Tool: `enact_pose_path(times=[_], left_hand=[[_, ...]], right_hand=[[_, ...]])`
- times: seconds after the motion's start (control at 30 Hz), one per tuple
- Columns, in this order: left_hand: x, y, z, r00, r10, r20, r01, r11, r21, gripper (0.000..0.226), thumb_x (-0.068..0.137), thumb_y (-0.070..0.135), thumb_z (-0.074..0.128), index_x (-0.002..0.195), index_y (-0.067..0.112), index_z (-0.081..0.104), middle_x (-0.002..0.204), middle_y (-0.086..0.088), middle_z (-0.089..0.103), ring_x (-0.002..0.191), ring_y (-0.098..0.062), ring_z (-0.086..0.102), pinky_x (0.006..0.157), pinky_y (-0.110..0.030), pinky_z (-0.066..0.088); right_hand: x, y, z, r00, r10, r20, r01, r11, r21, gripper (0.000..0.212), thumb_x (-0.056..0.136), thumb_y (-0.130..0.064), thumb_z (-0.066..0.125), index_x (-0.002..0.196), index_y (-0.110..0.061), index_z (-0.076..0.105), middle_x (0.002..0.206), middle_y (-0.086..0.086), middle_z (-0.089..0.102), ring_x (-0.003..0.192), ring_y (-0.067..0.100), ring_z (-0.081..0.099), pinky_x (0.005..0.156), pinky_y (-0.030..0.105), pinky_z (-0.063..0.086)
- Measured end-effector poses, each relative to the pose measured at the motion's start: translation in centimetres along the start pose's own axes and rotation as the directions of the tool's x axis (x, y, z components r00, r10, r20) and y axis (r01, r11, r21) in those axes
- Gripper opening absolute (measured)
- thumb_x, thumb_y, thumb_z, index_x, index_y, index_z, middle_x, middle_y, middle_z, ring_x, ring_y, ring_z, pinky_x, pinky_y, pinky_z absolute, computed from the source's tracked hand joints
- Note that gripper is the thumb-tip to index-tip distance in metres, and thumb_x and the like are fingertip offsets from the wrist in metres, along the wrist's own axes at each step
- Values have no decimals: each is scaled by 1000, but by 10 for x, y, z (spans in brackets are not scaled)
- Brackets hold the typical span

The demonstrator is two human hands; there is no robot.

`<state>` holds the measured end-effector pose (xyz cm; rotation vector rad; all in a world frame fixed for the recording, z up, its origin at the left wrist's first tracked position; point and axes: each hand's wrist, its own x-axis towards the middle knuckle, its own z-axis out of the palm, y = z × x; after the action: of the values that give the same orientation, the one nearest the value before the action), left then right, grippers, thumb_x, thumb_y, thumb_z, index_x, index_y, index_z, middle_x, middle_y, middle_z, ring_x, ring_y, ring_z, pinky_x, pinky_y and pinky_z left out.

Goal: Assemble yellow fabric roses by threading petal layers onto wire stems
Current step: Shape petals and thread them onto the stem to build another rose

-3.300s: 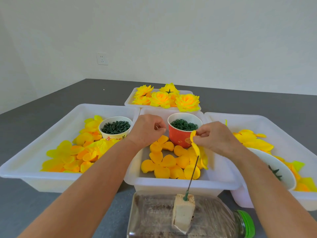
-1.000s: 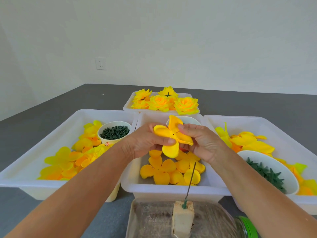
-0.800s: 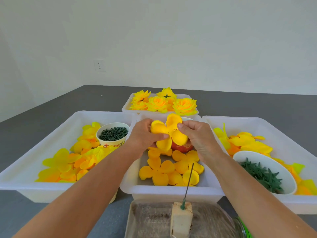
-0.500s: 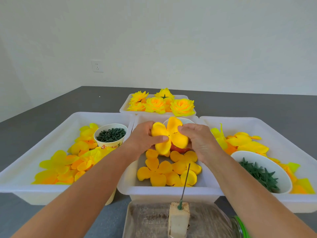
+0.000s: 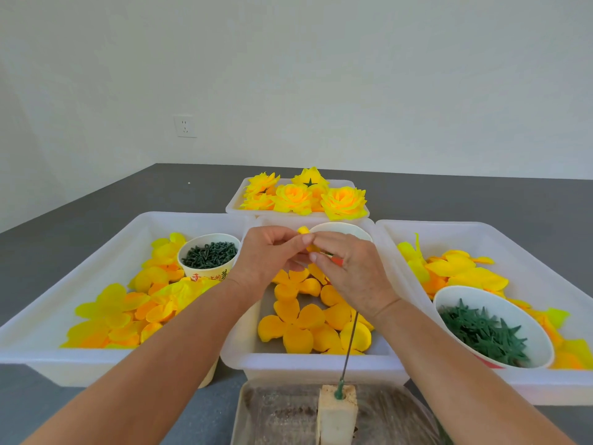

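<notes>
My left hand (image 5: pixel 268 256) and my right hand (image 5: pixel 351 273) meet above the middle tray (image 5: pixel 308 364), fingers curled together round a small yellow petal layer (image 5: pixel 304 231). Only a sliver of that layer shows between the fingertips; the rest is hidden inside the hands. Below them a thin wire stem (image 5: pixel 349 345) stands upright and bare in a pale block (image 5: pixel 337 412) on a clear bottle lying on its side. Loose orange-yellow petal layers (image 5: pixel 298 322) lie in the middle tray.
The left tray (image 5: pixel 96 248) holds larger yellow petals and a cup of dark green pieces (image 5: pixel 209 255). A right tray (image 5: pixel 481 232) holds petals and a bowl of green star-shaped calyxes (image 5: pixel 484 332). Finished roses (image 5: pixel 305 195) fill the far tray. A red cup (image 5: pixel 340 228) sits behind my hands.
The petal layer was spread open between my hands; now it is folded up small and mostly hidden in my fingers, which have closed together.
</notes>
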<state>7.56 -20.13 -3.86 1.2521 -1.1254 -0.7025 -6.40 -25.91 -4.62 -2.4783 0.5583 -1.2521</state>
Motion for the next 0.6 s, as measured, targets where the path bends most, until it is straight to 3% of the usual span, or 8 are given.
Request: enact_pose_path(times=[0.13, 0.27, 0.4, 0.5, 0.6], left_hand=[[-1, 2, -1, 997, -55, 55, 60, 993, -102, 14, 89, 9, 59, 86, 0, 68, 72, -12, 70, 65, -20, 68, 59, -23, 56], [-1, 3, 3, 993, -70, 91, 75, 996, -53, 16, 93, 4, 52, 88, -2, 66, 78, -16, 67, 66, -19, 67, 67, -27, 58], [-2, 2, 5, 994, -16, 106, 7, 996, 86, 16, 93, 6, 52, 89, -2, 65, 75, -14, 66, 63, -13, 65, 63, -24, 57], [-3, 2, 6, 992, 91, 93, -111, 964, 242, 16, 93, 7, 54, 83, 0, 64, 67, -8, 63, 54, -3, 59, 57, -18, 53], [-3, 2, 5, 987, 149, 58, -159, 941, 297, 24, 95, 7, 49, 79, -1, 64, 65, -8, 59, 53, -3, 54, 55, -20, 50]], right_hand=[[-1, 1, 2, 993, 103, -59, -95, 986, 134, 21, 82, -3, 67, 102, -3, 72, 105, 10, 69, 101, 19, 61, 91, 42, 50], [1, 1, -1, 977, 206, -61, -190, 961, 201, 24, 79, -2, 71, 102, -7, 73, 102, 6, 65, 99, 21, 60, 86, 34, 50], [0, -1, -1, 968, 249, -41, -240, 959, 152, 25, 76, -7, 75, 101, -8, 72, 105, 5, 64, 102, 21, 58, 89, 33, 47], [1, 0, -5, 945, 328, 4, -316, 907, 278, 19, 77, -10, 75, 94, -13, 70, 102, 0, 64, 103, 15, 58, 86, 21, 46], [2, 0, -5, 903, 420, 96, -418, 802, 427, 18, 79, -11, 73, 92, -19, 64, 102, 2, 67, 103, 15, 61, 88, 29, 49]])
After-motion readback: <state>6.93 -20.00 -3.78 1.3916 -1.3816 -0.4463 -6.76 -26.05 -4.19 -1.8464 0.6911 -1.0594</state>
